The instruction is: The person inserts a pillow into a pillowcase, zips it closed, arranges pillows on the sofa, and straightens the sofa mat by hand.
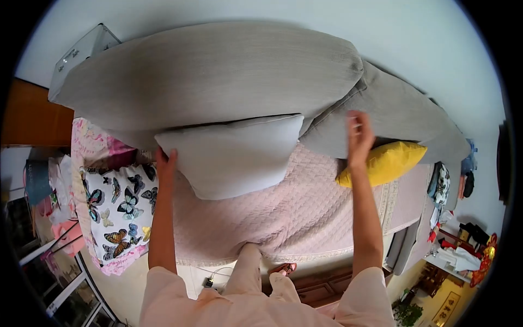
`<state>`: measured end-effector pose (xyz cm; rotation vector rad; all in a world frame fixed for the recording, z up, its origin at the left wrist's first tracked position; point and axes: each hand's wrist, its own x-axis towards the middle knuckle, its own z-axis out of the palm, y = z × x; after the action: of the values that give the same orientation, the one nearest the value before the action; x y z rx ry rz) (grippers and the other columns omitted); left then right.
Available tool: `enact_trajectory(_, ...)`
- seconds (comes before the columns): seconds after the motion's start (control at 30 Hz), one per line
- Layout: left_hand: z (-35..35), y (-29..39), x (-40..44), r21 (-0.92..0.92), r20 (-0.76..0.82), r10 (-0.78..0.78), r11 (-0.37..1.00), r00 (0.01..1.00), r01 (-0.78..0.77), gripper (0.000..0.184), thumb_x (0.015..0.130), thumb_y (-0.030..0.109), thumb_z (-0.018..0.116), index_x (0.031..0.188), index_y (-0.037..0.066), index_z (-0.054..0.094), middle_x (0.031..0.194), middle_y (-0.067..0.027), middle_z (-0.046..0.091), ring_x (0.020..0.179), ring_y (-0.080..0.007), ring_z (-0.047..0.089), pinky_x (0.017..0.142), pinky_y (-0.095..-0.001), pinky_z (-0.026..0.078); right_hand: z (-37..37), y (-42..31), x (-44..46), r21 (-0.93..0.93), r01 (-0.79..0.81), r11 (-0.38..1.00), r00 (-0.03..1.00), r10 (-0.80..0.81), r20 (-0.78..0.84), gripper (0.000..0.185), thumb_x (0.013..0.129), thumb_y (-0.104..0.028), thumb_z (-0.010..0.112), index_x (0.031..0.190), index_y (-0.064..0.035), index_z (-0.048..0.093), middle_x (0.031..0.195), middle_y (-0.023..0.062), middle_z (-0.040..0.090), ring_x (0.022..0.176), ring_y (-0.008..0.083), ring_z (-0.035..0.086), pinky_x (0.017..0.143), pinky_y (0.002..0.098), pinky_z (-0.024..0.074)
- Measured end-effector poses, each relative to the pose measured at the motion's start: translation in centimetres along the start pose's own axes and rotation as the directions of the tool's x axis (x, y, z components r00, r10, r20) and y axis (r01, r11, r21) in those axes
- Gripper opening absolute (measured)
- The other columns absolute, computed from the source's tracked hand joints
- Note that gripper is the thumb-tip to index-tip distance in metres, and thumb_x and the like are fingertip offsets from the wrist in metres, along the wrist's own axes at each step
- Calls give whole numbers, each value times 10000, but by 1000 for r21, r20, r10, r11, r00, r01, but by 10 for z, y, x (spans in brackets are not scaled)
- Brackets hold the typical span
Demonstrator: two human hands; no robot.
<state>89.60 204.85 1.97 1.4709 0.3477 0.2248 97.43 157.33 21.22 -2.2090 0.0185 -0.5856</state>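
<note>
A light grey cushion (234,158) leans tilted against the long grey sofa backrest (218,76). My left hand (166,162) is at its left edge, thumb on the front and fingers round the side. My right hand (359,136) is raised in front of the right grey back cushion (392,103), apart from the light grey one. Its fingers are smeared by motion but look loosely spread, with nothing in them. Just beside my right forearm lies a yellow cushion (396,162), partly hidden by that arm. A pink quilted cover (245,223) lies over the seat.
At the left end rests a butterfly-print cushion (122,210) on pink floral fabric (90,136). A white box (81,54) stands behind the backrest. Below the seat are a wooden drawer unit (327,289) and a small black plug (208,282). Cluttered items (463,256) fill the far right.
</note>
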Motion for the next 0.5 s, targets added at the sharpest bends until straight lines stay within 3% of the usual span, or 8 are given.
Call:
enact_trajectory(0.03, 4, 7, 3, -26, -29, -59, 998, 998, 59, 394, 896, 231, 577, 1212, 20, 470, 1149, -54, 521, 1039, -138, 473, 903, -245, 357, 19, 8, -19, -56, -130, 990, 970, 139, 198, 280, 789, -229, 683, 979, -49, 583, 877, 32, 608, 623, 106, 504, 513, 239, 381)
enact_trajectory(0.07, -2, 4, 9, -35, -40, -83, 996, 996, 82, 341, 901, 225, 570, 1166, 24, 500, 1105, -41, 538, 1004, -128, 485, 882, -238, 365, 45, 16, -34, -115, -114, 987, 947, 143, 289, 417, 754, -289, 718, 1039, -21, 572, 861, 65, 626, 565, 120, 517, 493, 272, 408)
enact_trajectory(0.13, -15, -7, 17, -67, -68, -130, 990, 989, 125, 246, 910, 213, 557, 1076, 31, 559, 1019, -14, 574, 934, -108, 509, 839, -224, 382, 88, 20, -50, 1, -503, 864, 769, 447, 456, 458, 752, -323, 725, 1033, 9, 584, 772, 72, 630, 546, 124, 536, 508, 267, 436)
enact_trajectory(0.23, -3, 18, -2, -70, -212, -46, 997, 976, 32, 161, 912, 195, 554, 968, 51, 598, 903, 16, 594, 826, -81, 524, 770, -204, 399, 101, 30, -61, -86, -410, 908, 749, 389, 537, 348, 807, -288, 680, 982, 6, 621, 692, 42, 622, 548, 107, 541, 500, 237, 441)
enact_trajectory(0.33, -6, 76, -23, -113, -274, 8, 993, 962, -40, 145, 908, 198, 560, 948, 60, 583, 868, 22, 584, 773, -71, 516, 735, -212, 406, 65, -15, -68, 263, -516, 816, 788, 330, 520, 238, 858, -217, 618, 882, 19, 632, 681, 34, 615, 555, 83, 531, 503, 217, 440)
enact_trajectory(0.37, -8, 84, -23, -129, -255, 16, 990, 967, -50, 140, 906, 202, 565, 922, 64, 582, 848, 23, 582, 762, -66, 510, 724, -211, 403, 63, -22, -72, 335, -514, 790, 812, 321, 488, 208, 878, -170, 583, 857, 34, 616, 654, 30, 599, 539, 68, 516, 500, 222, 437)
enact_trajectory(0.43, -11, 97, 6, -163, -200, 57, 982, 978, -90, 141, 900, 209, 573, 870, 71, 582, 808, 25, 576, 741, -55, 498, 701, -207, 395, 74, -17, -75, 274, -487, 830, 805, 304, 510, 220, 877, -177, 585, 845, 40, 607, 643, 30, 591, 535, 73, 517, 503, 224, 435)
enact_trajectory(0.5, -34, 46, 50, -172, -173, 3, 984, 985, -34, 158, 903, 209, 570, 807, 83, 573, 767, 30, 568, 713, -52, 488, 668, -207, 383, 103, 6, -80, 270, -525, 807, 774, 321, 546, 222, 878, -175, 578, 827, 39, 601, 617, 28, 571, 524, 86, 517, 503, 228, 433)
